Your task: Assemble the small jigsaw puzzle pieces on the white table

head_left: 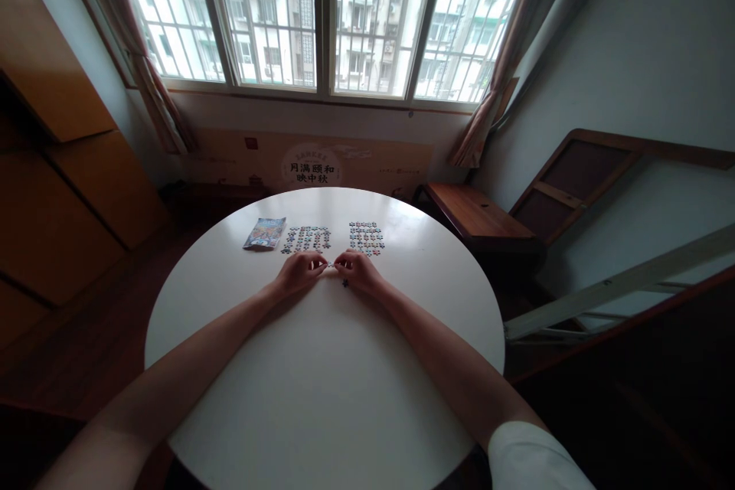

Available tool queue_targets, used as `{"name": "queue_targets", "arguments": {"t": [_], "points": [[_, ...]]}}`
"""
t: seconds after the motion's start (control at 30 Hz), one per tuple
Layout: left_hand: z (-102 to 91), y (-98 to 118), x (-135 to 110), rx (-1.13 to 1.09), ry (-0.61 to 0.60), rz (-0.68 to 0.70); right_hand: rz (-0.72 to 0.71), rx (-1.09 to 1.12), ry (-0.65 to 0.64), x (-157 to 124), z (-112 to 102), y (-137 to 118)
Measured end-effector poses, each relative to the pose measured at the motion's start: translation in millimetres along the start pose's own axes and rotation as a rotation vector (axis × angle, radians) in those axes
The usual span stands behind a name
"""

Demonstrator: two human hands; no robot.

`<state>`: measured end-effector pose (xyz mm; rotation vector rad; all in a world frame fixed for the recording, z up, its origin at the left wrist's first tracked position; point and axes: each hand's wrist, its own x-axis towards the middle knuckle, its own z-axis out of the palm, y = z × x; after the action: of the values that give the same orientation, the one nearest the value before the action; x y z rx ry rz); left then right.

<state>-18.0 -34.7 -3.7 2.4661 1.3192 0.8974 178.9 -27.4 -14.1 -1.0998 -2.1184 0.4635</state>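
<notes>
My left hand point(303, 272) and my right hand point(357, 269) meet over the white round table, thumbs and fingers pinched towards each other. Between their fingertips is a small pale jigsaw puzzle piece point(331, 266), gripped from both sides; whether it is one piece or two joined cannot be made out. A dark loose puzzle piece point(345, 283) lies on the table just below my right hand. Beyond my left hand spreads a group of puzzle pieces point(307, 239), partly covered by the fingers. Another group of puzzle pieces point(366, 238) lies in rows past my right hand.
A colourful printed packet point(265, 233) lies left of the pieces on the round table point(338, 398). Behind the table are a printed cardboard panel point(230, 149) and barred windows. A wooden bench point(479, 210) stands at the right, wooden cabinets point(63, 199) at the left.
</notes>
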Motion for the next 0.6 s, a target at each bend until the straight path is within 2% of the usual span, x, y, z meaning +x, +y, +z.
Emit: {"name": "queue_targets", "arguments": {"t": [0.6], "points": [[2.5,-4.6,0.5,-0.07,-0.003,0.001,-0.012,-0.058,-0.024,-0.5,0.0,-1.2]]}}
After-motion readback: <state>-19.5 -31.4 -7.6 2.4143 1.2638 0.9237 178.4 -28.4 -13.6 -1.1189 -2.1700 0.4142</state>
